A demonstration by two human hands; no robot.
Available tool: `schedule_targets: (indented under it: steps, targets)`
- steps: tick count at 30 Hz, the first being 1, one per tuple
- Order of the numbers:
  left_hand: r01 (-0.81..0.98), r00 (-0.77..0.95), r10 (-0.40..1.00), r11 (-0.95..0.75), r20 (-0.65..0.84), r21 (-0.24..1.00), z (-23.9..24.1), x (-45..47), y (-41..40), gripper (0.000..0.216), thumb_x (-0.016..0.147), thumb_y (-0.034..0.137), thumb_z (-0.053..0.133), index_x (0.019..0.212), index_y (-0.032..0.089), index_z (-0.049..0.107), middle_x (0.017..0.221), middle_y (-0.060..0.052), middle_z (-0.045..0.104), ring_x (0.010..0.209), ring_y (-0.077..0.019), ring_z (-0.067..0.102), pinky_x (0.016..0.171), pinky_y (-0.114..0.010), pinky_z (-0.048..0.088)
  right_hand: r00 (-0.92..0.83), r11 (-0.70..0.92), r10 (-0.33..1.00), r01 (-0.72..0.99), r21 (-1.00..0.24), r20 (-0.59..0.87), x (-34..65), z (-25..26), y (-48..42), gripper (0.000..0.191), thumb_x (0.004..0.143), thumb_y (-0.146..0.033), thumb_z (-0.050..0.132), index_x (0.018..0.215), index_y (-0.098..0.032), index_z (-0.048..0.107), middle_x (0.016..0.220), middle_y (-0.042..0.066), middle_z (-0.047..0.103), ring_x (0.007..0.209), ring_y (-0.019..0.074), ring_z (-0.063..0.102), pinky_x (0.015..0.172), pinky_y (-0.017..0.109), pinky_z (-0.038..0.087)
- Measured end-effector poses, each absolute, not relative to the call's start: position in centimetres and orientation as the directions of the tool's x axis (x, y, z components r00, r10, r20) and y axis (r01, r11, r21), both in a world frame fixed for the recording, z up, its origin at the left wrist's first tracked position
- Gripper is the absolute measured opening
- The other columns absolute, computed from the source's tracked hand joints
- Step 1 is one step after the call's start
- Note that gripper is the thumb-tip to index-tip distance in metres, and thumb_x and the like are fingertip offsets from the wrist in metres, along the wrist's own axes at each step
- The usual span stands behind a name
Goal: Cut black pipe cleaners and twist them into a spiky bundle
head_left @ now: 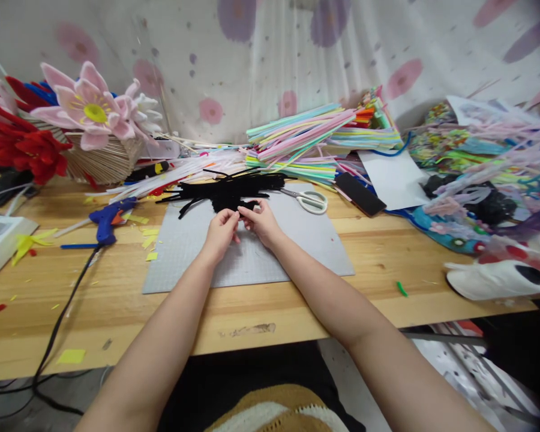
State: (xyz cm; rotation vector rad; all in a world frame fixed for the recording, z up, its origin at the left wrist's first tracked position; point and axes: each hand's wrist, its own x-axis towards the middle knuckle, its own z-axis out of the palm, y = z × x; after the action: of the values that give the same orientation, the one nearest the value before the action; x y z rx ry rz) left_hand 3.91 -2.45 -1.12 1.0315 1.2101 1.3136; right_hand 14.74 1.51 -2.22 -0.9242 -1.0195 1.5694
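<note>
My left hand [221,231] and my right hand [261,222] meet over a grey cutting mat [297,246] on a wooden table. The fingers of both are pinched on the near end of a bundle of black pipe cleaners [227,189] that lies across the mat's far edge. Several black stems stick out sideways from the bundle. Both forearms reach forward from the bottom of the view.
White-handled scissors [309,201] lie right of the bundle. A blue glue gun [109,219] with a black cord lies to the left. Stacked pastel pipe cleaners [310,141], a black phone [360,194], pipe-cleaner flowers [90,108] and craft clutter [481,180] ring the table.
</note>
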Motion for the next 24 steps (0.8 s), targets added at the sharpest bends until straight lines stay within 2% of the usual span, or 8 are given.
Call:
schedule_targets:
  steps: [3,6,10,13,16,19,21,24]
  targets:
    - [-0.162,-0.066,0.996,0.043,-0.055,0.986,-1.1,4.6,-2.7,0.023,0.071,0.033,0.063,0.063,0.018,0.048,0.048,0.007,0.042,0.037,-0.0047,0.034,0.033,-0.017,0.029,-0.198,-0.208,0.971,-0.411,-0.888,-0.136,14.6,-2.1,1.6,0.054,0.051,-0.028,0.077,0.085,-0.022,0.035,0.054,-0.01,0.052,0.04,0.0049,0.044,0.038,0.016,0.029]
    - [-0.163,-0.124,0.992,0.017,-0.038,0.986,-1.2,5.1,-2.8,0.02,0.073,0.03,0.062,0.064,0.018,0.049,0.046,0.007,0.042,0.035,-0.0037,0.031,0.033,-0.017,0.024,-0.25,-0.297,0.947,-0.433,-0.851,-0.203,14.8,-1.9,1.7,0.047,0.052,-0.022,0.076,0.079,-0.021,0.038,0.051,-0.009,0.051,0.041,0.005,0.043,0.037,0.016,0.029]
    - [-0.182,-0.188,0.982,-0.035,0.0,0.983,-1.3,5.5,-2.9,0.024,0.072,0.031,0.063,0.062,0.018,0.046,0.046,0.007,0.043,0.036,-0.0043,0.035,0.034,-0.018,0.025,-0.416,-0.414,0.877,-0.403,-0.816,-0.24,14.6,-1.6,1.5,0.027,0.063,-0.021,0.069,0.066,-0.018,0.043,0.047,-0.005,0.05,0.041,0.006,0.045,0.037,0.017,0.031]
    - [-0.204,-0.171,0.985,-0.072,0.037,0.976,-1.2,5.4,-2.9,0.028,0.071,0.036,0.065,0.061,0.018,0.045,0.047,0.007,0.042,0.037,-0.0048,0.036,0.035,-0.018,0.028,-0.486,-0.451,0.842,-0.394,-0.801,-0.235,14.5,-1.5,1.2,0.023,0.068,-0.023,0.065,0.064,-0.017,0.044,0.047,-0.004,0.049,0.042,0.0064,0.046,0.038,0.018,0.035]
    - [-0.225,-0.018,0.998,-0.064,0.061,0.972,-0.8,4.3,-2.8,0.03,0.068,0.04,0.066,0.061,0.018,0.046,0.045,0.007,0.041,0.039,-0.0057,0.036,0.038,-0.019,0.032,-0.476,-0.446,0.843,-0.36,-0.819,-0.25,15.2,-1.1,1.0,0.023,0.07,-0.029,0.067,0.076,-0.018,0.047,0.054,-0.005,0.052,0.045,0.0074,0.05,0.041,0.018,0.039]
    - [-0.184,0.155,0.987,-0.007,0.036,0.983,-0.5,2.5,-2.5,0.028,0.067,0.04,0.067,0.061,0.018,0.049,0.045,0.006,0.041,0.042,-0.0066,0.038,0.043,-0.02,0.037,-0.472,-0.409,0.837,-0.204,-0.89,-0.277,16.8,-0.5,1.2,0.029,0.073,-0.041,0.063,0.09,-0.021,0.051,0.067,-0.002,0.057,0.052,0.0081,0.053,0.042,0.018,0.04]
    - [-0.108,0.197,0.98,0.001,0.021,0.994,-0.4,1.3,-2.3,0.026,0.067,0.038,0.067,0.061,0.018,0.051,0.045,0.005,0.042,0.042,-0.007,0.039,0.043,-0.02,0.037,-0.485,-0.33,0.835,-0.065,-0.942,-0.259,18.0,-0.2,1.4,0.029,0.075,-0.046,0.06,0.085,-0.02,0.054,0.071,0.0,0.057,0.054,0.008,0.053,0.041,0.018,0.039]
    - [-0.061,0.176,0.984,0.028,-0.017,0.998,-0.5,0.2,-2.1,0.025,0.065,0.037,0.067,0.062,0.017,0.053,0.045,0.004,0.044,0.042,-0.0075,0.041,0.042,-0.02,0.037,-0.552,-0.182,0.813,0.057,-0.982,-0.183,19.1,0.0,1.6,0.028,0.071,-0.043,0.064,0.073,-0.016,0.056,0.07,0.0,0.056,0.056,0.0071,0.051,0.043,0.017,0.039]
